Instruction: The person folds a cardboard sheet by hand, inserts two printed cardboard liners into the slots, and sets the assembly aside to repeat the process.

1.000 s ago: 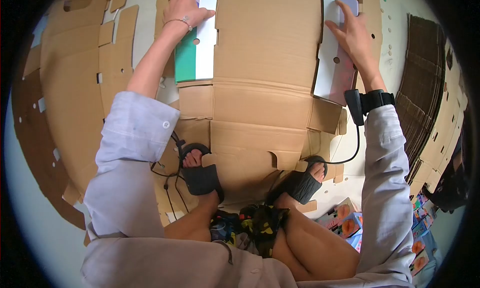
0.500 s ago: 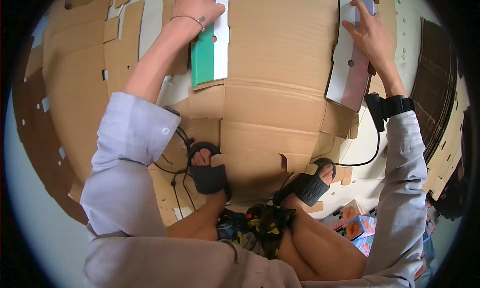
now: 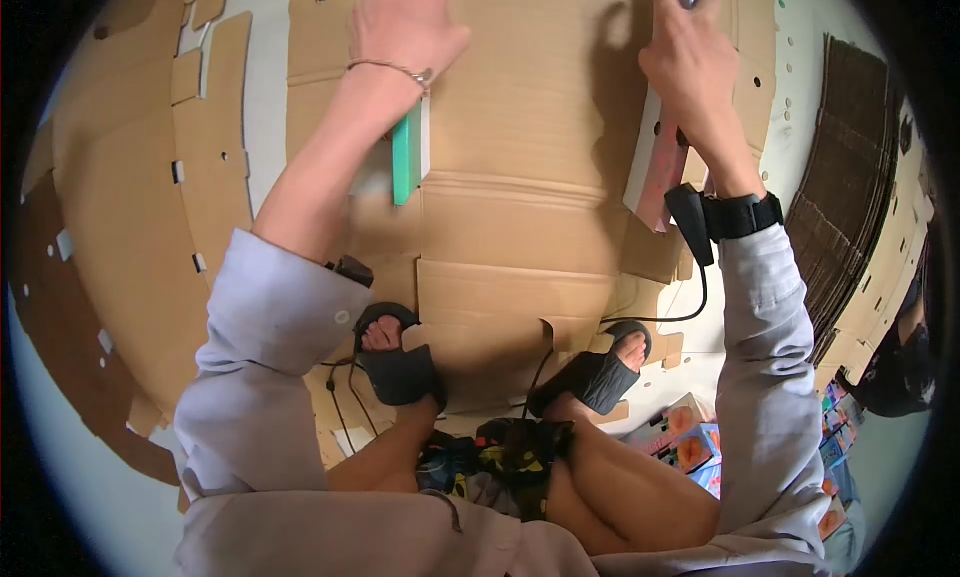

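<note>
A large brown cardboard sheet (image 3: 520, 107) with crease lines lies before me. Along its left side stands a green-and-white cardboard panel (image 3: 404, 162), tilted up so its green face looks narrow. My left hand (image 3: 410, 27) is closed around the upper part of that panel; its fingertips are cut off by the top edge of the view. On the right side, a white and pink-purple cardboard panel (image 3: 662, 172) also stands tilted. My right hand (image 3: 695, 67) is closed over its upper edge, fingers bent and partly hidden.
More brown cardboard (image 3: 110, 177) with slots and holes lies at left. A stack of dark corrugated cardboard (image 3: 840, 167) stands at right. Printed colourful boxes (image 3: 695, 447) lie near my right leg. A black cable (image 3: 690, 315) runs from the right wrist strap (image 3: 745, 215).
Both panels have turned from lying nearly flat to standing on edge. My right hand has gone from spread fingers to closed on its panel and moved inward. The view has shifted slightly.
</note>
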### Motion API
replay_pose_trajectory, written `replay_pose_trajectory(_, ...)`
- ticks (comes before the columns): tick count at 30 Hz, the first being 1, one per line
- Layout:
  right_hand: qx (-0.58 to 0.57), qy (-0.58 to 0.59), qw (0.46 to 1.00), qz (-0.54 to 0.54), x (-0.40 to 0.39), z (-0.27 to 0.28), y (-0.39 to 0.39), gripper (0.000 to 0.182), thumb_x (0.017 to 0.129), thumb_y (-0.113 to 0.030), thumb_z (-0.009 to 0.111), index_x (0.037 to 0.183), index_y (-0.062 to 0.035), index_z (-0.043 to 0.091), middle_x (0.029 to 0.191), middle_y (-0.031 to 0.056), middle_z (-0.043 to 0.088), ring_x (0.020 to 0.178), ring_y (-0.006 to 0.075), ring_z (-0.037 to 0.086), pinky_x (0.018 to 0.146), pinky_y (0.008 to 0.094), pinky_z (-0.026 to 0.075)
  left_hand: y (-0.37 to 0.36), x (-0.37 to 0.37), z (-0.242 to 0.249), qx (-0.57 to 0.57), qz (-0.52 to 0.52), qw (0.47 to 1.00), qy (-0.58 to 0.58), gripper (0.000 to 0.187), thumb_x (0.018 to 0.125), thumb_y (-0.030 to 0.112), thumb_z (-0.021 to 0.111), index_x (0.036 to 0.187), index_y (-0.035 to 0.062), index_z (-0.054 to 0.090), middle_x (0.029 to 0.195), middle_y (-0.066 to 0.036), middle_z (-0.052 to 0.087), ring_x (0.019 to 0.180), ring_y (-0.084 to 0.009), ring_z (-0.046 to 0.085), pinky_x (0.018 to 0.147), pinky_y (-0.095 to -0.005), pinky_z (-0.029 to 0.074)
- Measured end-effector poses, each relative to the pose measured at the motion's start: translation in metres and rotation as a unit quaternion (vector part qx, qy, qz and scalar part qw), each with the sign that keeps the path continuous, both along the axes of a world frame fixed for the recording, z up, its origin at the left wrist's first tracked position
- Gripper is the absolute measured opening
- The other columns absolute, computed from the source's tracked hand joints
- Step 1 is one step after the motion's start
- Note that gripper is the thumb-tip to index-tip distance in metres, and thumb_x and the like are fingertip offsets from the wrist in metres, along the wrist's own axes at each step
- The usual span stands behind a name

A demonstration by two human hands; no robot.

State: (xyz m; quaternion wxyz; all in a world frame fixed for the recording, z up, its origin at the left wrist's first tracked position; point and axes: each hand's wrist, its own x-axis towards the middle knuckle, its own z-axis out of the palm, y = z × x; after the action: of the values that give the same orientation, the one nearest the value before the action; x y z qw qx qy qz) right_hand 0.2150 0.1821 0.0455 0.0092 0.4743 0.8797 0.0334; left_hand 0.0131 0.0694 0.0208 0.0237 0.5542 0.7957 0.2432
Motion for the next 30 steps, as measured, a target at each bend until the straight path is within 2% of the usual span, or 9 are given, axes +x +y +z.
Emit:
replay_pose_trajectory(2, -0.018, 0.179, 0.984, 0.003, 0.004, 0.0, -0.001, 0.047, 0.075, -0.002, 0.058, 0.122, -0.0031, 0.049, 0.117, 0.0243, 0.048, 0.097, 0.0401, 0.056, 0.081, 0.0409, 0.046, 0.003, -0.001, 0.008, 0.131, -0.009, 0.99, -0.046, 0.054, 0.071, 0.015, 0.068, 0.121, 0.0012, 0.051, 0.096, -0.023, 0.055, 0.083, -0.0374, 0.06, 0.075, -0.0426, 0.049)
replay_pose_trajectory(3, -0.025, 0.267, 0.963, 0.004, 0.006, -0.002, 0.001, 0.052, 0.074, 0.002, 0.06, 0.124, 0.0006, 0.048, 0.126, 0.0258, 0.047, 0.106, 0.0412, 0.053, 0.091, 0.0393, 0.045, 0.008, -0.008, 0.006, 0.094, 0.046, 0.98, -0.171, 0.059, 0.071, 0.019, 0.068, 0.123, -0.0001, 0.049, 0.102, -0.022, 0.055, 0.087, -0.0351, 0.06, 0.078, -0.0405, 0.049)
replay_pose_trajectory(6, -0.166, 0.391, 0.9, -0.101, 0.018, -0.024, 0.024, 0.052, 0.083, -0.021, 0.058, 0.129, -0.004, 0.042, 0.114, 0.0196, 0.052, 0.1, 0.0307, 0.059, 0.084, 0.0384, 0.047, 0.016, -0.031, -0.003, -0.003, 0.126, 0.877, -0.464, 0.065, 0.074, 0.031, 0.069, 0.127, 0.0014, 0.047, 0.114, -0.017, 0.057, 0.096, -0.0265, 0.06, 0.085, -0.0351, 0.048)
replay_pose_trajectory(7, -0.268, 0.381, 0.874, -0.137, 0.021, -0.026, 0.03, 0.067, 0.086, -0.035, 0.059, 0.135, 0.0038, 0.033, 0.13, 0.0183, 0.046, 0.118, 0.0242, 0.046, 0.101, 0.033, 0.034, 0.016, -0.031, -0.008, -0.01, 0.097, 0.851, -0.516, 0.062, 0.077, 0.033, 0.068, 0.128, 0.0054, 0.046, 0.115, -0.013, 0.057, 0.097, -0.0223, 0.059, 0.085, -0.0339, 0.048)
replay_pose_trajectory(8, -0.287, 0.418, 0.852, -0.128, 0.02, -0.027, 0.031, 0.068, 0.087, -0.035, 0.057, 0.137, 0.0033, 0.031, 0.134, 0.0184, 0.042, 0.123, 0.0246, 0.042, 0.103, 0.0329, 0.031, 0.02, -0.033, -0.013, -0.014, 0.066, 0.823, -0.564, 0.059, 0.08, 0.036, 0.068, 0.128, 0.0095, 0.046, 0.116, -0.01, 0.057, 0.098, -0.0182, 0.059, 0.085, -0.0326, 0.048)
replay_pose_trajectory(12, -0.38, 0.527, 0.754, -0.095, 0.023, -0.036, 0.036, 0.071, 0.091, -0.032, 0.05, 0.144, 0.0008, 0.019, 0.147, 0.0184, 0.026, 0.138, 0.026, 0.02, 0.112, 0.0342, 0.016, 0.015, -0.027, 0.002, 0.016, 0.001, 0.813, -0.581, 0.067, 0.088, 0.032, 0.057, 0.141, 0.003, 0.029, 0.132, -0.012, 0.046, 0.122, -0.019, 0.043, 0.101, -0.031, 0.034)
replay_pose_trajectory(18, -0.452, 0.593, 0.664, -0.058, 0.032, -0.043, 0.037, 0.072, 0.092, -0.03, 0.045, 0.146, 0.0023, 0.01, 0.152, 0.0137, 0.014, 0.14, 0.0214, 0.012, 0.112, 0.0312, 0.01, 0.011, -0.037, -0.013, 0.049, -0.055, 0.833, -0.548, 0.074, 0.09, 0.023, 0.05, 0.146, -0.0011, 0.008, 0.149, -0.015, 0.021, 0.137, -0.0221, 0.021, 0.11, -0.0313, 0.017)
replay_pose_trajectory(20, -0.459, 0.595, 0.654, -0.089, 0.041, -0.05, 0.033, 0.069, 0.093, -0.031, 0.043, 0.146, -0.0001, 0.012, 0.152, 0.0121, 0.017, 0.139, 0.0208, 0.016, 0.112, 0.031, 0.013, 0.013, -0.032, -0.015, 0.077, -0.062, 0.826, -0.555, 0.076, 0.09, 0.023, 0.048, 0.147, -0.0003, 0.003, 0.152, -0.015, 0.012, 0.14, -0.0222, 0.013, 0.112, -0.0307, 0.013)
replay_pose_trajectory(30, -0.455, 0.612, 0.639, -0.101, 0.025, -0.048, 0.027, 0.075, 0.089, -0.034, 0.044, 0.146, 0.0021, 0.01, 0.151, 0.0152, 0.017, 0.139, 0.0235, 0.016, 0.112, 0.0326, 0.012, 0.023, -0.014, -0.018, 0.084, -0.078, 0.833, -0.541, 0.074, 0.089, 0.021, 0.044, 0.146, -0.0027, 0.004, 0.153, -0.017, 0.011, 0.142, -0.0256, 0.009, 0.113, -0.0339, 0.009)
